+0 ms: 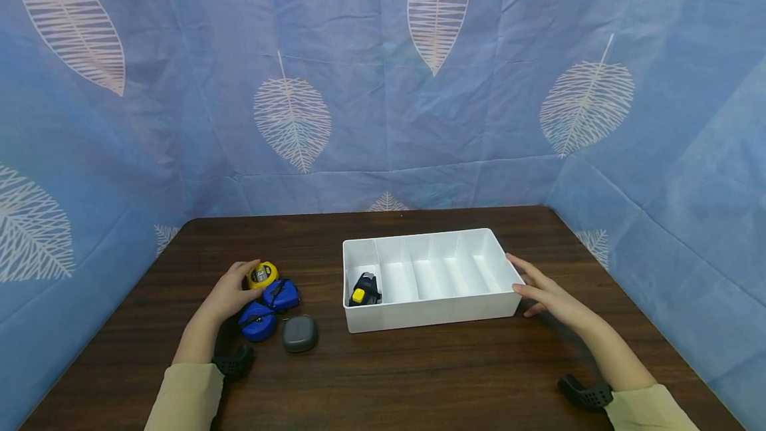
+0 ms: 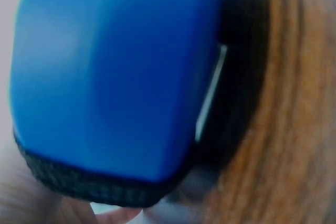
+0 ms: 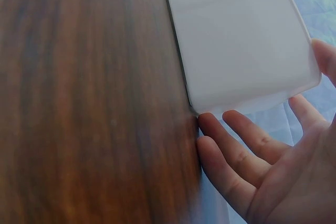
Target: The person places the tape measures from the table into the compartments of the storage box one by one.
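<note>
"Yellow tape measure (image 1: 264, 275)?"
"Left part of table (image 1: 431, 374), beside two blue tape measures (image 1: 258, 329). Left hand (image 1: 230, 291) curls fingers and thumb round its edge."
"Nearby?"
"Grey case (image 1: 300, 334), nearer the person. White tray (image 1: 433, 312) rightward, black-and-yellow tape measure (image 1: 364, 290) in its leftmost compartment."
"Right hand (image 1: 552, 296)?"
"Fingers loosely spread, touching the tray's right end."
</note>
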### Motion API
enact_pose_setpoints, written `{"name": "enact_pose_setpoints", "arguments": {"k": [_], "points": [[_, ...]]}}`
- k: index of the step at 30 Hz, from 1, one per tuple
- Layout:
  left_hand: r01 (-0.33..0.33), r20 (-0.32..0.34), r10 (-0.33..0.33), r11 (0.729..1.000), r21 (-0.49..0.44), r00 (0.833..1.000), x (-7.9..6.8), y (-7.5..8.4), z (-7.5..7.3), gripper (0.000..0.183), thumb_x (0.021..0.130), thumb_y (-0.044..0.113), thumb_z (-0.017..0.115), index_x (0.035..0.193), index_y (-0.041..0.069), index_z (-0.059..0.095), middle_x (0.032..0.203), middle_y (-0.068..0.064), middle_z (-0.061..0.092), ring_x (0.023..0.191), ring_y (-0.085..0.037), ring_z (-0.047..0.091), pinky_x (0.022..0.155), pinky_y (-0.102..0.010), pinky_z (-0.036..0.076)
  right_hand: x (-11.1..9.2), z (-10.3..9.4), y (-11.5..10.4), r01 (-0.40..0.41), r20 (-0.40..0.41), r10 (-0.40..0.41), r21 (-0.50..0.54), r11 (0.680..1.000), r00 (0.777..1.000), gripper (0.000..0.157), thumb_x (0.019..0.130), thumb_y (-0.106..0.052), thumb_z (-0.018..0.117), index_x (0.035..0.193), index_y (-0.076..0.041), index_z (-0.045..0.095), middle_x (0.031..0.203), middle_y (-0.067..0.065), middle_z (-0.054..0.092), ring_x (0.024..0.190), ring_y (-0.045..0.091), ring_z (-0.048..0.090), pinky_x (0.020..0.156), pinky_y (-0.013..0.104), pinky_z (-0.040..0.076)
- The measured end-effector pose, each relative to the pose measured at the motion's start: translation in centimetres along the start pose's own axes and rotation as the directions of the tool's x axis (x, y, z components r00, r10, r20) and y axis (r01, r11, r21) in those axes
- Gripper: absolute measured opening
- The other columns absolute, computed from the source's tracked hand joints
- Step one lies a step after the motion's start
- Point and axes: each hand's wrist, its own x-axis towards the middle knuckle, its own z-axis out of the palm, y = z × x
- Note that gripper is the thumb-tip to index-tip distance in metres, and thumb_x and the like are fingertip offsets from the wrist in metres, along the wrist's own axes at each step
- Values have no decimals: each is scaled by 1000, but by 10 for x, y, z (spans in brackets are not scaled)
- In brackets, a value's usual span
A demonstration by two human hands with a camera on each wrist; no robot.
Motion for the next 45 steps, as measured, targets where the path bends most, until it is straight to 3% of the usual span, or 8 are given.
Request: {"name": "enact_pose_setpoints", "arguments": {"k": [15, 28, 35, 45], "points": [[-8, -2, 8, 1000, 5, 1000, 0, -3, 0, 65, 88, 10, 67, 141, -10, 36, 130, -30, 39, 111, -44, 48, 89, -56, 44, 1, 0, 0, -3, 2, 3, 1, 1000, 1000, 66, 101, -19, 43, 154, -9, 6, 146, 36, 18, 114, 49, 46, 69, 47, 51], [13, -7, -13, 1000, 1, 1000, -2, -3, 0, 65, 86, 8, 69, 138, -15, 36, 124, -31, 39, 105, -41, 50, 87, -54, 45, 0, 0, -1, 7, 11, -7, 4, 1000, 1000, 67, 101, -19, 43, 154, -8, 4, 147, 37, 13, 117, 55, 40, 69, 49, 51], [15, -5, -15, 1000, 7, 1000, -3, -3, -1, 64, 86, 9, 68, 136, -15, 37, 131, -35, 37, 110, -45, 48, 89, -56, 43, 0, 0, 1, -5, 2, 5, -3, 1000, 1000, 66, 102, -20, 43, 154, -9, 5, 148, 35, 12, 118, 57, 39, 69, 48, 51], [23, -10, -22, 999, 27, 1000, -4, -2, -2, 64, 85, 10, 69, 135, -14, 38, 120, -34, 47, 103, -41, 51, 84, -52, 47, 2, 0, 4, -19, -8, 19, -14, 1000, 1000, 66, 101, -23, 44, 155, -11, 7, 147, 35, 14, 118, 57, 38, 68, 48, 51]]}}
